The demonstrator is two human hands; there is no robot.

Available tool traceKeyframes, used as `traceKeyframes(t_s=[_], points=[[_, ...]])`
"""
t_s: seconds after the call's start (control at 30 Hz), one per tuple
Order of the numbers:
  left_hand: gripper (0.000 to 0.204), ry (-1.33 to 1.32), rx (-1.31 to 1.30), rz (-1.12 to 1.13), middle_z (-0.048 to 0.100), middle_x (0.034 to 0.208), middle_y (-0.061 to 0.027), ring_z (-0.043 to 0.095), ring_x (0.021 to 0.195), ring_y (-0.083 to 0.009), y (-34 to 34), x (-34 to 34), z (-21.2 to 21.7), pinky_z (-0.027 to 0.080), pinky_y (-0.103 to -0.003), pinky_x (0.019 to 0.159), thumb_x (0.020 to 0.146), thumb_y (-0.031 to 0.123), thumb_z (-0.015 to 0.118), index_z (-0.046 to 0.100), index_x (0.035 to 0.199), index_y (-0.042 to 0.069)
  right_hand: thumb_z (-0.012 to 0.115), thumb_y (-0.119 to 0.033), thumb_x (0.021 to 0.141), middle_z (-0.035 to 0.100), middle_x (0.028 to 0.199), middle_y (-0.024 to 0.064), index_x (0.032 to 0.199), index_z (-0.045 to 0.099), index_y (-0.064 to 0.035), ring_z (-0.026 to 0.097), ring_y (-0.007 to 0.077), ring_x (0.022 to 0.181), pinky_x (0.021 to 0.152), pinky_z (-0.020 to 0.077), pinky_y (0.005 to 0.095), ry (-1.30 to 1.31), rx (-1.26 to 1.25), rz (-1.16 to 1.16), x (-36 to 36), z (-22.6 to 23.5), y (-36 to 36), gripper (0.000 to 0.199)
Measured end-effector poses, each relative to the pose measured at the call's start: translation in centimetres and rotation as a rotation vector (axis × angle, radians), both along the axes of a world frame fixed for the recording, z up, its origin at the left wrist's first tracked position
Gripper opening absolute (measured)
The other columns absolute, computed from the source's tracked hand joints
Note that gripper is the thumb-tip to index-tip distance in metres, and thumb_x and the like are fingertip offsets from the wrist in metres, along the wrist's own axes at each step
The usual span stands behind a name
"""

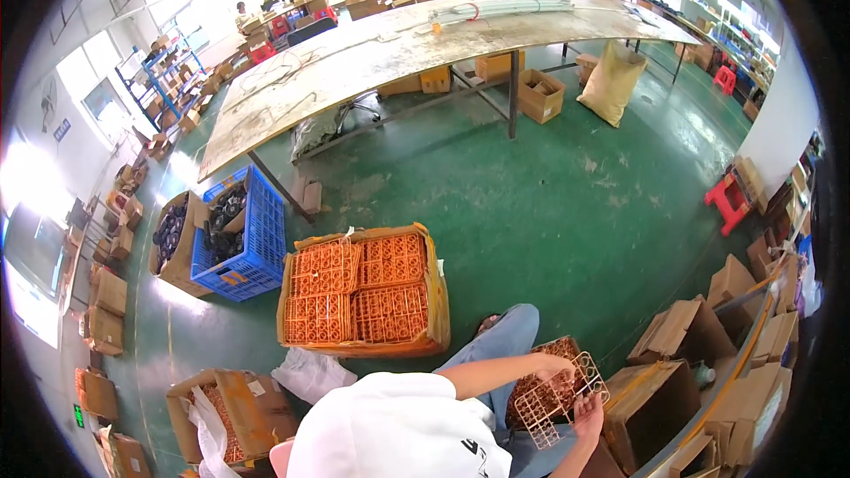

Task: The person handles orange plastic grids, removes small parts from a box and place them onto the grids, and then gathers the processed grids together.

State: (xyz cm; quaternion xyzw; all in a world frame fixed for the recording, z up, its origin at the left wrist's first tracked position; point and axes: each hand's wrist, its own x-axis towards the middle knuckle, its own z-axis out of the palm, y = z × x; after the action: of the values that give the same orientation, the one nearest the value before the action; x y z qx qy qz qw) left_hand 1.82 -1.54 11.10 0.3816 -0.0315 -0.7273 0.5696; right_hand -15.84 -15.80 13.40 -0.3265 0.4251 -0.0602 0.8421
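My right hand (pixel 588 414) grips the edge of a pale orange plastic lattice frame (pixel 542 416) with small square openings. It is tilted above a container of many small reddish-brown pieces (pixel 524 391) by my legs. My left hand (pixel 554 368) is at the frame's upper side, fingers bent and closed; what they pinch is too small to make out. To the left, a large open carton (pixel 436 301) is packed with stacked orange lattice frames (pixel 390 312) of similar make.
A blue plastic crate (pixel 257 248) with dark parts stands beyond the carton. An open box (pixel 257 412) of orange pieces and a white plastic bag (pixel 310 373) lie at left. Cardboard boxes (pixel 651 403) crowd the right. A long worktable (pixel 381 57) spans the back, near a sack (pixel 613 84).
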Motion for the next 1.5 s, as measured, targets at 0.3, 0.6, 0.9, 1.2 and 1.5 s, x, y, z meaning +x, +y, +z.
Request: traceKeyframes(t_s=[0.3,0.6,0.9,1.2,1.5], points=[[0.029,-0.026,0.077,0.049,0.062,0.075,-0.0014,0.059,0.067,-0.0134,1.3,0.0,1.0,0.049,-0.029,0.057,0.084,0.04,0.059,0.06,0.085,0.011,0.057,-0.022,0.09,0.056,0.097,0.015,0.108,0.05,-0.0012,0.06,0.027,0.091,0.083,0.0553,0.0337,0.035,0.112,-0.161,-1.2,-0.1,2.9,0.028],[0.01,-0.206,-0.047,-0.001,0.055,0.069,0.0005,0.054,0.058,-0.0082,1.6,-0.5,-0.1,0.044,-0.021,0.049,0.082,0.018,0.058,0.059,0.079,0.009,0.061,-0.02,0.087,0.062,0.094,0.0093,0.108,0.055,-0.004,0.061,0.0232,0.089,0.078,0.0541,0.0355,0.085,0.081,-0.084,-1.6,4.3,5.2,0.026],[0.017,-0.712,0.001,0.139,0.061,0.077,-0.0103,0.062,0.062,-0.0163,1.7,-1.4,-0.2,0.052,-0.03,0.052,0.074,0.013,0.067,0.057,0.084,0.003,0.059,-0.012,0.087,0.055,0.077,0.0036,0.091,0.057,-0.0004,0.057,0.0127,0.069,0.061,0.0527,0.0266,0.205,-0.4,-0.004,-0.5,1.6,4.6,0.013],[0.034,-1.062,0.091,-0.019,0.062,0.067,-0.0168,0.062,0.053,-0.0236,1.8,-1.3,-0.3,0.048,-0.037,0.051,0.071,0.028,0.069,0.059,0.069,-0.004,0.058,-0.02,0.09,0.054,0.083,0.0053,0.089,0.055,-0.0009,0.056,0.018,0.071,0.061,0.0518,0.0304,0.247,-0.319,-0.151,0.6,2.4,6.7,0.019],[0.044,-1.485,0.126,-0.25,0.062,0.064,-0.0177,0.063,0.058,-0.0253,2.6,-0.2,2.9,0.049,-0.038,0.05,0.071,0.039,0.066,0.06,0.065,-0.004,0.057,-0.024,0.09,0.059,0.083,0.0039,0.105,0.058,0.0001,0.058,0.0136,0.075,0.065,0.0529,0.0283,0.156,-0.079,-0.118,-0.7,0.4,6.1,0.028]])
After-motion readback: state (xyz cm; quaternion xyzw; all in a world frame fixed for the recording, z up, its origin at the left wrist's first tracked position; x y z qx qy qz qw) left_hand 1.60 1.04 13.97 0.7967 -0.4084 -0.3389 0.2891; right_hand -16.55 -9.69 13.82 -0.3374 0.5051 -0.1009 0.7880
